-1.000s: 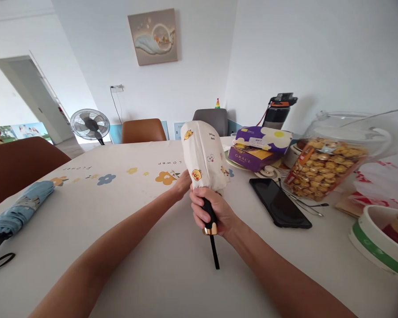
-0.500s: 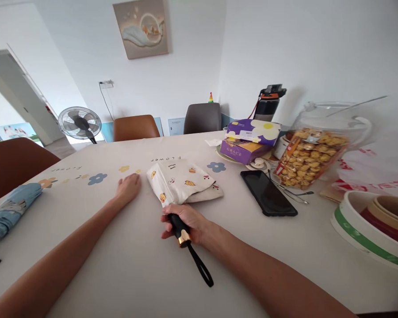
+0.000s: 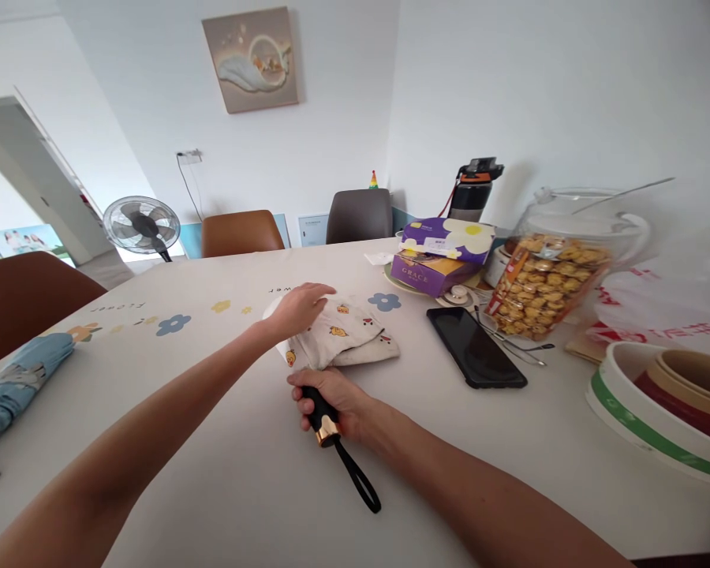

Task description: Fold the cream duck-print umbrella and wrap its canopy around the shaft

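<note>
A cream folding umbrella [image 3: 349,339] with small yellow and red cartoon prints lies on the table, its canopy loose and folded over. My right hand [image 3: 334,394] is closed round its black handle, near the gold collar, and a black wrist strap hangs towards me. Across the upper left part of the canopy rests my left hand [image 3: 300,308], palm down, fingers stretched out over the cloth. It covers some of the print beneath it. At the far left lies a rolled blue umbrella [image 3: 27,379], partly cut off by the frame edge.
On the right are a black phone [image 3: 476,347], a cable, a tissue pack [image 3: 446,239] on a purple box, a snack jar [image 3: 550,276], a bottle [image 3: 473,189], a plastic bag and paper bowls [image 3: 644,418]. Chairs stand beyond the pale table [image 3: 213,473].
My left hand has moved right from the bare tabletop onto the umbrella's canopy. My right hand keeps its hold on the handle, nearly in place.
</note>
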`<state>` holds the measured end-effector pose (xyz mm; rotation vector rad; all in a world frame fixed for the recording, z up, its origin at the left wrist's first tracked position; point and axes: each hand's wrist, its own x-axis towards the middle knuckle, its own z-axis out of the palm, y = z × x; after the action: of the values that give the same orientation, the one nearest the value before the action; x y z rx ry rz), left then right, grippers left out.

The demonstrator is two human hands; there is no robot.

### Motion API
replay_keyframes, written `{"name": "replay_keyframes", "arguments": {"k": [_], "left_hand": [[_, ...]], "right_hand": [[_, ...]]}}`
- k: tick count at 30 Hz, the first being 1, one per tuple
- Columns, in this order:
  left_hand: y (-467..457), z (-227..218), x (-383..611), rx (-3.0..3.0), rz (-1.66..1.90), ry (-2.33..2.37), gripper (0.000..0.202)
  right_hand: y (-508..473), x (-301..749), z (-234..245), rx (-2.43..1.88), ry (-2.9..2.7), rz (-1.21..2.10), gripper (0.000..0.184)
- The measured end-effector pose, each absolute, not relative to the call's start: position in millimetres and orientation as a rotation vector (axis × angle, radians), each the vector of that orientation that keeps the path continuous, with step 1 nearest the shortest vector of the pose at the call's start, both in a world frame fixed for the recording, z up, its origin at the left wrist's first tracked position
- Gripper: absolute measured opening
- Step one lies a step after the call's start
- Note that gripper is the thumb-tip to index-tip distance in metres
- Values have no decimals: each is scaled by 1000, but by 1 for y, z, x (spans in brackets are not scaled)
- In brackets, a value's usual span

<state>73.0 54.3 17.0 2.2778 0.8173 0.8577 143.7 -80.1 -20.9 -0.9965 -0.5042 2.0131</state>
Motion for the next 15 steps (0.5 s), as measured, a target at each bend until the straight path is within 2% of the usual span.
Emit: {"name": "replay_keyframes", "arguments": {"k": [4,7,11,15], "left_hand": [[61,16,121,2402,502,591,31],[66,11,142,2509,443,596,28],[67,19,140,2644,619,585,23],[62,46,112,2616,916,663,17]], "right_hand": [[-80,145,-22,-974,-487,2017,10],[-78,147,-25,-950,-494,2020,12],[-76,147,-27,-943,-481,2029,12],[-78,147,-23,-970,-488,2019,14]]}}
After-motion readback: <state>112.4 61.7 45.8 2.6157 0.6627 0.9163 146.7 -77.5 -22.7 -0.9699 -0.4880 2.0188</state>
